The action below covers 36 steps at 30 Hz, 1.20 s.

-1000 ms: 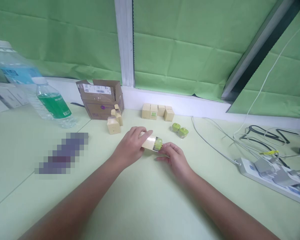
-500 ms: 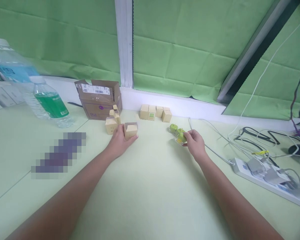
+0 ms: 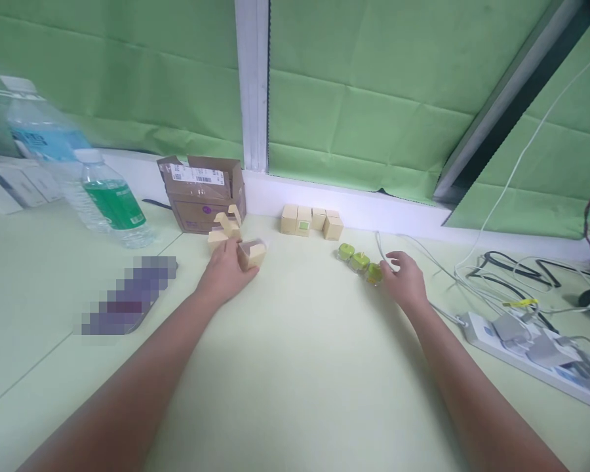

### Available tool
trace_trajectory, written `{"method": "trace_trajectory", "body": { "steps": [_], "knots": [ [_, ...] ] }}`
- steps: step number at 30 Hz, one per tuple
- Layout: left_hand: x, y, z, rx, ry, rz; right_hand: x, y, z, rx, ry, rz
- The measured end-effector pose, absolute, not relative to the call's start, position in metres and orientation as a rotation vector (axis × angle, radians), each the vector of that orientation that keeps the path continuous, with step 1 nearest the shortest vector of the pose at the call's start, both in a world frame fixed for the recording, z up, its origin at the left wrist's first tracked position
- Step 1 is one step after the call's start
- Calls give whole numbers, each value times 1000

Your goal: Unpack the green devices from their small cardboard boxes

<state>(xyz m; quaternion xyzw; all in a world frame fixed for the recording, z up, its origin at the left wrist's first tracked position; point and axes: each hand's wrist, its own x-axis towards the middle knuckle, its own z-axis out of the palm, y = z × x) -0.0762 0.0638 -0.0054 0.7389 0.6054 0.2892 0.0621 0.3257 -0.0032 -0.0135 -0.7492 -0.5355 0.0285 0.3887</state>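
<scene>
My left hand (image 3: 223, 272) is closed around a small tan cardboard box (image 3: 254, 255) whose top stands open. Partly behind that hand is another small tan box (image 3: 227, 226) with raised flaps. Three small green items in clear plastic packs lie in a slanting row on the table: a far one (image 3: 345, 251), a middle one (image 3: 359, 261) and a near one (image 3: 374, 273). Right beside the near pack is my right hand (image 3: 405, 278), fingers slightly curled and apart. Whether its fingertips still touch the pack is hard to see.
Several closed tan boxes (image 3: 302, 221) line the wall, near a brown carton (image 3: 199, 203). Two plastic bottles, one with a green label (image 3: 115, 204), stand left. A blurred-out dark object (image 3: 130, 298) lies nearer. A power strip (image 3: 526, 354) and tangled cables (image 3: 491, 282) occupy the right.
My right hand has let go of the near green pack, which now lies at the row's end, and has drawn slightly right. The left hand's box has tilted a little; the view has shifted slightly.
</scene>
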Motion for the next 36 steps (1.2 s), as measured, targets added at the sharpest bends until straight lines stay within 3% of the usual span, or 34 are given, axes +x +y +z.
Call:
{"method": "trace_trajectory", "body": {
  "steps": [7, 19, 26, 32, 36],
  "knots": [
    [-81, 52, 13, 2268, 2015, 844, 310, -8, -8, -1742, -1451, -140],
    [-95, 64, 12, 2301, 2240, 807, 288, -12, -10, -1674, -1581, -201],
    [-87, 59, 16, 2208, 2257, 915, 267, -19, -3, -1711, -1628, -495],
    [-72, 37, 34, 2110, 2448, 948, 219, 49, 9, -1741, -1948, -325],
    [-50, 31, 16, 2573, 2021, 1051, 188, 129, 18, -1839, -2000, -84]
  ]
}}
